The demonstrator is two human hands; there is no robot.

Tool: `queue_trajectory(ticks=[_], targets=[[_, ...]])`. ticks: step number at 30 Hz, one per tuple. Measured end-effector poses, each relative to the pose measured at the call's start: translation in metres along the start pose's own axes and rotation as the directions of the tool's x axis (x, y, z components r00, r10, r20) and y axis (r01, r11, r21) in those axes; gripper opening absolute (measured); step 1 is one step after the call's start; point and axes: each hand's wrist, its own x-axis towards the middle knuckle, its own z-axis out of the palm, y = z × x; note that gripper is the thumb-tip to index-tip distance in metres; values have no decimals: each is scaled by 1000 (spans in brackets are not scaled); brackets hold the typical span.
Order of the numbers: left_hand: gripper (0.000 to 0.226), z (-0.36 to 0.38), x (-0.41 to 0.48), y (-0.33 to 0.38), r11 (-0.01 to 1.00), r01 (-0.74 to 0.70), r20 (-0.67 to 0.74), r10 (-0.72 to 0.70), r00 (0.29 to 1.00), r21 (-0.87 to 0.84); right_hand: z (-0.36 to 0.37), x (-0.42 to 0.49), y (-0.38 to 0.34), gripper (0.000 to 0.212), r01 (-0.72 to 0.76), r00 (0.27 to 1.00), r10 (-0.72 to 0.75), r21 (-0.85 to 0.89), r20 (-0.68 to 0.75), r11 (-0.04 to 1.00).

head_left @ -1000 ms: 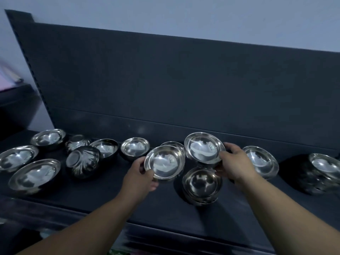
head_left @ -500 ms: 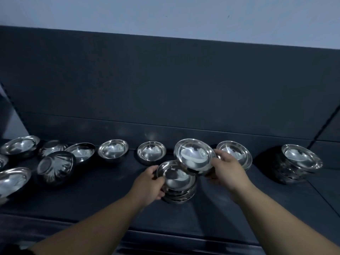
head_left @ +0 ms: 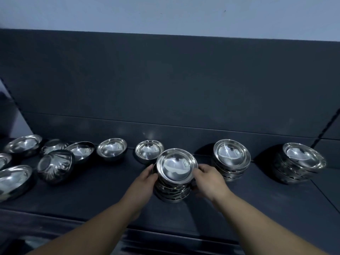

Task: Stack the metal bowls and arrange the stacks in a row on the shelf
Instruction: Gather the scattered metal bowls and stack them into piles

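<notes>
A stack of shiny metal bowls (head_left: 174,181) stands mid-shelf on the dark shelf (head_left: 103,192). My left hand (head_left: 147,178) grips its left side and my right hand (head_left: 208,178) grips its right side, both around the upper bowls. The top bowl (head_left: 177,165) is tilted slightly toward me. Two other stacks stand to the right: one (head_left: 231,159) close by and one (head_left: 301,162) farther right. Single bowls (head_left: 149,150), (head_left: 111,149), (head_left: 80,150) lie in a line to the left.
At the far left lie several loose bowls, one tipped on its side (head_left: 55,165) and a large one (head_left: 13,181) near the front edge. A dark back panel (head_left: 165,85) rises behind the shelf. The shelf's front lip (head_left: 165,234) runs under my forearms.
My right hand has set its bowl down on top of the stack. My left hand, which had placed its bowl earlier, now holds the stack's side. Both hands now clasp the stack.
</notes>
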Motion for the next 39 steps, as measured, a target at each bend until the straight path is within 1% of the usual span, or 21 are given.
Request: queue_trajectory(ticks=[2, 5, 9, 11, 16, 18, 19, 21, 22, 24, 27, 29, 32, 35, 36, 37, 39], targets=[[48, 1, -1, 1, 1000, -16, 4, 16, 1000, -14, 1, 3, 5, 37, 16, 1000, -16, 16, -17, 1000], [45, 2, -1, 5, 998, -61, -6, 60, 998, -25, 2, 6, 7, 32, 36, 999, -34, 58, -37, 998], [50, 1, 1, 4, 996, -87, -31, 87, 996, 2, 4, 5, 6, 31, 33, 999, -29, 118, -32, 992], [51, 0, 2, 2, 996, -90, -43, 91, 995, 18, 6, 2, 5, 26, 13, 1000, -11, 96, -13, 995], [50, -3, -1, -3, 999, -46, -47, 46, 998, 15, 9, 1, 8, 24, 14, 999, -14, 4, 30, 1000], [59, -4, -1, -3, 1000, -22, -31, 21, 999, -2, 9, 3, 10, 29, 35, 999, -34, -38, 33, 999], [60, -3, -1, -3, 1000, -19, -15, 19, 1000, -8, 8, 3, 11, 34, 47, 998, -45, -68, 33, 997], [52, 0, -3, -2, 999, -12, 19, 13, 1000, -33, 9, 1, 13, 38, 44, 998, -39, -86, 49, 995], [48, 1, -3, -2, 999, -4, 34, 6, 999, -53, 10, -1, 14, 37, 22, 997, -19, -52, 71, 998], [49, 3, -2, -6, 998, 1, 51, 3, 999, -69, 12, -6, 16, 32, -28, 992, 20, 71, 121, 997], [53, 7, 1, -10, 996, -11, 52, 15, 999, -87, 13, -9, 24, 29, -26, 993, 3, 189, 120, 982], [54, 12, 4, -11, 995, -14, 65, 21, 998, -99, 11, -7, 32, 35, -20, 993, -9, 241, 119, 970], [57, 24, 6, -8, 993, -32, 77, 41, 996, -111, 3, -8, 38, 38, -5, 986, -47, 311, 161, 950], [59, 39, 8, -4, 992, -40, 89, 51, 995, -119, -9, -4, 43, 42, 7, 985, -67, 357, 157, 934], [59, 43, 8, -3, 992, -44, 92, 55, 994, -120, -12, -1, 45, 48, 13, 987, -70, 355, 147, 935], [60, 47, 9, -2, 992, -46, 93, 57, 994, -116, -16, 0, 48, 59, 19, 989, -68, 340, 131, 940], [59, 54, 9, -1, 992, -54, 85, 64, 994, -112, -21, 4, 53, 93, 49, 989, -89, 319, 115, 947]])
